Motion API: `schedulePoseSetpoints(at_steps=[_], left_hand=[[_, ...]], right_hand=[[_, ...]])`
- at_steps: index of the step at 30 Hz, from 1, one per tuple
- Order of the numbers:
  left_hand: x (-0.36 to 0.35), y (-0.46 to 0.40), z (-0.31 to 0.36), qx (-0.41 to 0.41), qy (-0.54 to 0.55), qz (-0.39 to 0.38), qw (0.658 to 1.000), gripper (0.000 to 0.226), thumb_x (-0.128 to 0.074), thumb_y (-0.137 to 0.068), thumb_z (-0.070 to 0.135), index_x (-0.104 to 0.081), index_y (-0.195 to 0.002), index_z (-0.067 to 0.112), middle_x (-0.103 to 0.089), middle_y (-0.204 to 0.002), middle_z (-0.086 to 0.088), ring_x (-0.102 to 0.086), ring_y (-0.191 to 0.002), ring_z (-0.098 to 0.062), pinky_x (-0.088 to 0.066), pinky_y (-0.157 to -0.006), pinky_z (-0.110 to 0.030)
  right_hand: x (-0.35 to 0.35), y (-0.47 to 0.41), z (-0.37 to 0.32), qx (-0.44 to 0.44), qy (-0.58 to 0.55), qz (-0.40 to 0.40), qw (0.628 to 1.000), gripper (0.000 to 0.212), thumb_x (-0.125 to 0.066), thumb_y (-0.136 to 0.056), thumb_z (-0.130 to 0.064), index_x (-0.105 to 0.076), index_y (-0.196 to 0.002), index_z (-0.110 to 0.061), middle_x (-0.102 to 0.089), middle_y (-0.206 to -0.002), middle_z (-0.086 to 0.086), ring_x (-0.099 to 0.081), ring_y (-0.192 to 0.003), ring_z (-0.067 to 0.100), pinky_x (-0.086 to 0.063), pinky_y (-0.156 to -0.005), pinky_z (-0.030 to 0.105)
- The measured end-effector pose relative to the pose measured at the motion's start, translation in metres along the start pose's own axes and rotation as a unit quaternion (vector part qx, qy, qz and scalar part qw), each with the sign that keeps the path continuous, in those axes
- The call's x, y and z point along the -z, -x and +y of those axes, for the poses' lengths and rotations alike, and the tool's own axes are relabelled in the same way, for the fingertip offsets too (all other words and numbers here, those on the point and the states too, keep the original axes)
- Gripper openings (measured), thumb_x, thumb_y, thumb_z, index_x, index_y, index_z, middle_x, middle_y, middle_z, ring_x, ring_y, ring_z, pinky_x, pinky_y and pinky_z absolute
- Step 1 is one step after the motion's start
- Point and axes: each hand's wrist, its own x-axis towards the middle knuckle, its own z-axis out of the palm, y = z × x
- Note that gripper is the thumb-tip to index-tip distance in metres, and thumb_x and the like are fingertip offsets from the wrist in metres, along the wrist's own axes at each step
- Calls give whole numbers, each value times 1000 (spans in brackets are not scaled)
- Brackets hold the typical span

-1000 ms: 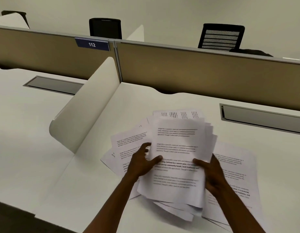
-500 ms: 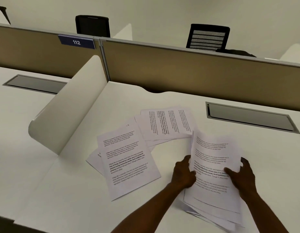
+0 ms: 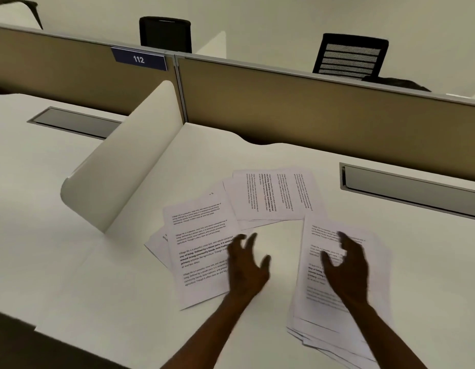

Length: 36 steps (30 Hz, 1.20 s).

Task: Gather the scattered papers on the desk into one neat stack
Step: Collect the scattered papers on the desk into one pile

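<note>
A rough stack of printed sheets (image 3: 324, 312) lies flat on the white desk (image 3: 119, 275) at the right front, its edges uneven. My right hand (image 3: 347, 270) hovers over it with fingers spread, holding nothing. My left hand (image 3: 247, 262) is open too, between that stack and a loose group of papers (image 3: 199, 235) to the left, its fingers over that group's right edge. A third bunch of sheets (image 3: 273, 195), turned sideways, lies farther back in the middle. Both hands are motion-blurred.
A curved white divider (image 3: 124, 161) rises along the desk's left side. A tan partition (image 3: 311, 110) with a "112" label (image 3: 139, 59) closes the back. A grey cable tray (image 3: 409, 185) is set into the desk at the right rear. Two black chairs stand beyond.
Both hands carried the gathered stack to the right, laid it on the desk and let go. They now hang open, the left one reaching toward the loose papers on the left.
</note>
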Motion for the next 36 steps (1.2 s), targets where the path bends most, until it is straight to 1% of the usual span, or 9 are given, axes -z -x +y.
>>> schedulePoseSetpoints(at_steps=[2,5,9,14,22,28,31,33,36], left_hand=[[22,-16,-29,29,-30,74,996,67,-71,-77,39,-54,-138,15,-45,-139,-15,-37,-133,-30,-36,-109,-38],[59,-39,-71,93,-82,128,984,69,-71,-78,37,-52,-139,11,-41,-145,-21,-30,-140,-39,-35,-112,-52],[99,-60,-118,169,-156,61,971,85,-66,-85,47,-29,-153,12,-22,-159,-23,-13,-149,-39,-16,-121,-48],[112,-61,-131,152,-220,29,963,94,-59,-84,61,-18,-156,15,-31,-154,-19,-29,-141,-38,-29,-111,-49],[115,-49,-120,149,-216,50,964,100,-66,-79,58,-17,-156,16,-48,-134,-14,-45,-117,-34,-40,-91,-46],[126,-44,-105,228,14,52,972,106,-75,-79,42,-3,-156,30,-57,-131,-13,-55,-121,-33,-42,-104,-49],[141,-43,-98,341,315,65,883,98,-74,-82,19,-11,-155,32,-51,-141,-13,-62,-105,-31,-53,-88,-43],[148,-42,-99,383,403,68,829,90,-68,-84,9,-17,-155,27,-45,-147,-13,-60,-102,-28,-49,-80,-38],[154,-38,-106,356,387,40,849,55,-64,-90,9,-46,-141,19,-63,-128,-11,-64,-96,-26,-50,-71,-31]], right_hand=[[-24,8,-28,40,-22,-72,996,58,-80,-75,-15,-58,-129,-16,-64,-111,6,-63,-95,19,-56,-80,45],[-62,22,-63,45,-7,-209,977,61,-76,-78,-37,-56,-132,-20,-65,-120,4,-63,-104,18,-53,-89,40],[-107,35,-93,36,77,-307,948,81,-63,-83,-57,-39,-146,-14,-49,-145,9,-45,-133,26,-36,-109,36],[-131,43,-114,17,92,-315,945,86,-62,-84,-58,-31,-149,-11,-42,-148,12,-39,-137,28,-33,-109,36],[-150,49,-126,-118,31,-302,946,84,-70,-73,-60,-46,-140,-14,-68,-121,6,-59,-118,25,-47,-100,35],[-145,61,-120,-34,90,-305,948,80,-66,-76,-58,-42,-141,-18,-57,-128,5,-51,-121,23,-45,-98,35],[-141,70,-113,26,122,-300,946,72,-62,-80,-57,-44,-137,-16,-50,-128,6,-48,-119,23,-45,-94,34],[-140,74,-109,63,140,-288,945,63,-59,-81,-58,-51,-127,-16,-51,-121,6,-50,-110,23,-47,-87,34],[-141,77,-103,129,191,-262,937,57,-51,-83,-62,-57,-115,-16,-56,-111,6,-53,-98,24,-49,-77,37]])
